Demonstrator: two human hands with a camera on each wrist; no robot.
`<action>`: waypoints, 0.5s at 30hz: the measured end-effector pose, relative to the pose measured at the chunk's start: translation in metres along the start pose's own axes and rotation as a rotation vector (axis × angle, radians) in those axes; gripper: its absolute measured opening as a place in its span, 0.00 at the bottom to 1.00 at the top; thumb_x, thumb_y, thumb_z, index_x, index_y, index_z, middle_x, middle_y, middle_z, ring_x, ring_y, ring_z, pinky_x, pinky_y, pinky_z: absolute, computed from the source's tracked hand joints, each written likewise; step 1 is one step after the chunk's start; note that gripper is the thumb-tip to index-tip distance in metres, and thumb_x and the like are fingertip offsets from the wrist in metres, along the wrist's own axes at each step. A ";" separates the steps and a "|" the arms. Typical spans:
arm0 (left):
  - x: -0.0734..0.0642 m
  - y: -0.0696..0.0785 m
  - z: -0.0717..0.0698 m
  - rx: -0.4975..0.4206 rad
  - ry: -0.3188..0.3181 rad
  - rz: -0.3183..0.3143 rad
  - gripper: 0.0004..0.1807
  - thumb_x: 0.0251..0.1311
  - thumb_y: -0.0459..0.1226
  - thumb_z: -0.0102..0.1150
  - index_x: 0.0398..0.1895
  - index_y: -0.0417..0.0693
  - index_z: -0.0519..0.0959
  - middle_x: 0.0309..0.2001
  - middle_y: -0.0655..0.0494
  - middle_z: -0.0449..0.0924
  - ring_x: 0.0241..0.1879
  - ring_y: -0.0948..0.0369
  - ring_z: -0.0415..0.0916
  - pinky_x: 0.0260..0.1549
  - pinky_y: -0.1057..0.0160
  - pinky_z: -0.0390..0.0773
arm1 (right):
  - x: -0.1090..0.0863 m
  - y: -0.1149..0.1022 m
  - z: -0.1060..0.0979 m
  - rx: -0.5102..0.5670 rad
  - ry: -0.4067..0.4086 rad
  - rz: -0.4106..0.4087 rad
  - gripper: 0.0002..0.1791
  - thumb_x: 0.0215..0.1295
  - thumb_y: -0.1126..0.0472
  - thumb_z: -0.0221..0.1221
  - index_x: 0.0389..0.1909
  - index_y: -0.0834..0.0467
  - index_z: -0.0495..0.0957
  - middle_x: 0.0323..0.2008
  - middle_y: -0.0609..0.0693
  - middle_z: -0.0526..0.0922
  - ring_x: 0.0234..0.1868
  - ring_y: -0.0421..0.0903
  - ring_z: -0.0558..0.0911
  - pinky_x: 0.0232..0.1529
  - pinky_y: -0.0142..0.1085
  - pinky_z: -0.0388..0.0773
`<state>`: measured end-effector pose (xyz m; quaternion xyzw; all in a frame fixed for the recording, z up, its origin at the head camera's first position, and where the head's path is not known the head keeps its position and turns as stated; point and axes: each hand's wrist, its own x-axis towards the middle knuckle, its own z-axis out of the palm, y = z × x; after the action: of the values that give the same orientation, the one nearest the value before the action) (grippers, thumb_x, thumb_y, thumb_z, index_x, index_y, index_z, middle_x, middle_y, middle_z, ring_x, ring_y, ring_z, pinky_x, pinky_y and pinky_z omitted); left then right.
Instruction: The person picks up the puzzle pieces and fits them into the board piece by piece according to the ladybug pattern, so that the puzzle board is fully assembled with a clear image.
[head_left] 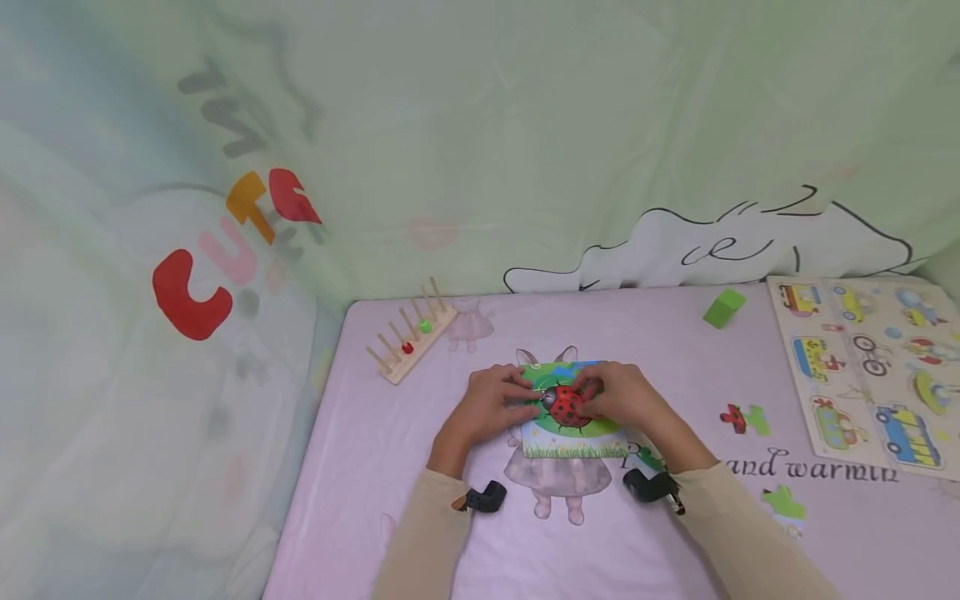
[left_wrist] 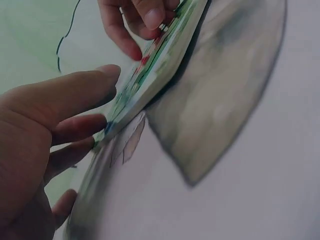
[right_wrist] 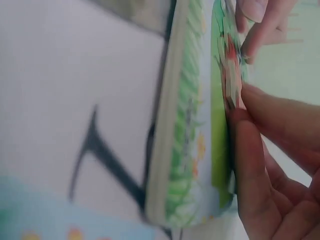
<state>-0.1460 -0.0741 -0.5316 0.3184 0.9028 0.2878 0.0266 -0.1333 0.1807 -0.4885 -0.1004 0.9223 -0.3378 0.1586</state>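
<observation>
Ladybug puzzle board (head_left: 576, 451) lay between my two hands, over a printed figure on the lilac cloth (head_left: 352, 475). The red, black-spotted ladybug (head_left: 562, 410) sat mid-board, just left of my right fingertips and just right of my left ones.

Right hand (head_left: 626, 395): fingers bent in over the board from its right side, thumb and forefinger pinching the ladybug's right part; the right wrist view had pale layered edges close against those two fingertips. Left hand (head_left: 493, 402): fingers loosely extended, tips touching the board's left side near the ladybug's head, grip relaxed.

Close by my right wrist, partly hidden by it, a green loose piece (head_left: 651, 457). Farther right of that hand, a red-and-black piece (head_left: 733, 419) beside a plain green piece (head_left: 757, 420); nearer my body, right of my right forearm, a green piece with a pale flowered end (head_left: 785, 507).

Outer ring: green block (head_left: 723, 308) beyond my right hand and to its right; vehicle picture board (head_left: 862, 387) far to its right. Beyond my left hand, to its left, a wooden peg rack (head_left: 417, 348), slanted, with a red bead (head_left: 407, 347) and a green bead (head_left: 425, 326).
</observation>
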 end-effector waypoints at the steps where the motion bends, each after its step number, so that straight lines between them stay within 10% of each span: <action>1: 0.000 0.002 0.001 0.016 -0.001 -0.006 0.16 0.60 0.51 0.71 0.51 0.64 0.89 0.51 0.63 0.81 0.55 0.63 0.75 0.56 0.51 0.67 | 0.000 0.001 0.000 0.000 -0.010 -0.004 0.16 0.55 0.60 0.73 0.46 0.56 0.88 0.30 0.47 0.86 0.34 0.44 0.79 0.34 0.36 0.73; 15: 0.008 0.024 0.016 0.202 0.041 -0.103 0.18 0.60 0.62 0.66 0.52 0.76 0.86 0.42 0.63 0.72 0.46 0.63 0.67 0.53 0.48 0.62 | 0.004 0.006 -0.001 -0.031 -0.037 -0.012 0.22 0.50 0.57 0.77 0.49 0.51 0.89 0.29 0.47 0.84 0.32 0.44 0.71 0.30 0.35 0.66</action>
<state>-0.1350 -0.0465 -0.5314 0.2668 0.9427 0.1999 -0.0092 -0.1378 0.1849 -0.4922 -0.1144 0.9238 -0.3224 0.1721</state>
